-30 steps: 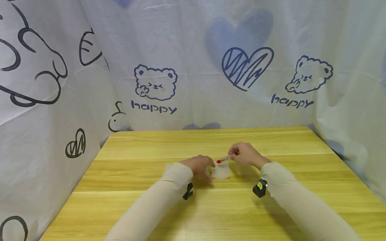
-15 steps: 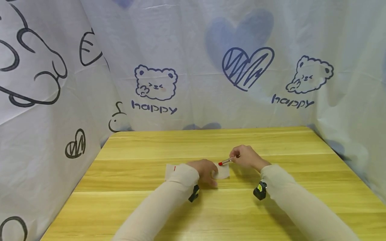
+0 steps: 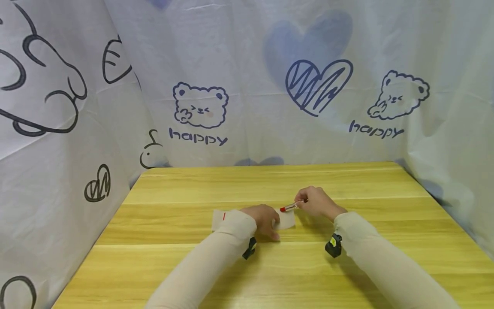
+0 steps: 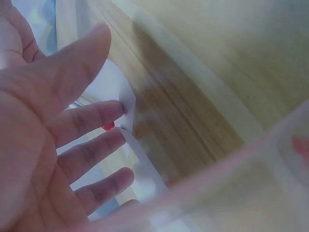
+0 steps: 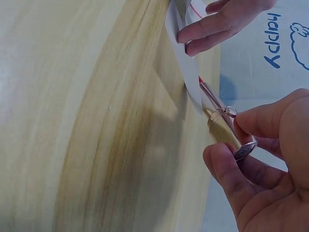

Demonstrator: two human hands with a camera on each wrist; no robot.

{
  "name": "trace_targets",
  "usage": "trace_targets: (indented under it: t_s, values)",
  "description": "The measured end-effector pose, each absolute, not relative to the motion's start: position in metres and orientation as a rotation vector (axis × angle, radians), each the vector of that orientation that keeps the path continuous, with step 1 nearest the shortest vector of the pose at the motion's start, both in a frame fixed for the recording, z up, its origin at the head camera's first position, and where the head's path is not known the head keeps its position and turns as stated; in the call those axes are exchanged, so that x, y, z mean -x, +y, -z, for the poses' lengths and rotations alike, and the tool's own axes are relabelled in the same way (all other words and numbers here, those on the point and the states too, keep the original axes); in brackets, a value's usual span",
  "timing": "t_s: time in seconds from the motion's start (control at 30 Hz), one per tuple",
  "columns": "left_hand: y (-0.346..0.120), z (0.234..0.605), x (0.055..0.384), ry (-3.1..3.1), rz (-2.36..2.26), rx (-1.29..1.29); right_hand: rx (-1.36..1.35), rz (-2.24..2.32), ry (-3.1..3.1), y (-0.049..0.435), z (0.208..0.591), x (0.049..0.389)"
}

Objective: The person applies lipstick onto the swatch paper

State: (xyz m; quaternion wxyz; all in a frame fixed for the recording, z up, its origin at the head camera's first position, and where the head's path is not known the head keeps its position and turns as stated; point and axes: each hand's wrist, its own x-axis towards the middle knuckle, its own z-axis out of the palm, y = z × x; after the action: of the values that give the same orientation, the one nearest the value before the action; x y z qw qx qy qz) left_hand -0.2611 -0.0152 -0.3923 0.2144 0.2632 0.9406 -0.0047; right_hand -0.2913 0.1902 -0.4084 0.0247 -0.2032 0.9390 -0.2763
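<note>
A lipstick with a red tip and a shiny metallic tube is pinched near its base between the thumb and fingers of my right hand. Its red end is at the right part of a white paper strip; whether it touches cannot be told. My left hand lies across the middle of the strip, hiding that part. In the left wrist view its fingers look spread and nearly straight, with fingertips on the paper. A short red line shows near the strip's left end.
All this is on a wooden table. White cloth printed with bears and hearts hangs behind and at both sides. Small dark cameras are strapped at both wrists.
My left hand has shifted right and slightly nearer along the strip, uncovering the red line at its left end. My right hand has moved slightly right and nearer with the lipstick.
</note>
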Motion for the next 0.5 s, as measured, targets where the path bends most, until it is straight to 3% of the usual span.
trace_targets:
  t_s: [0.5]
  values:
    - [-0.0137, 0.3932, 0.2614, 2.61, 0.03, -0.733, 0.683, 0.845, 2.764, 0.197, 0.3991, 0.2885]
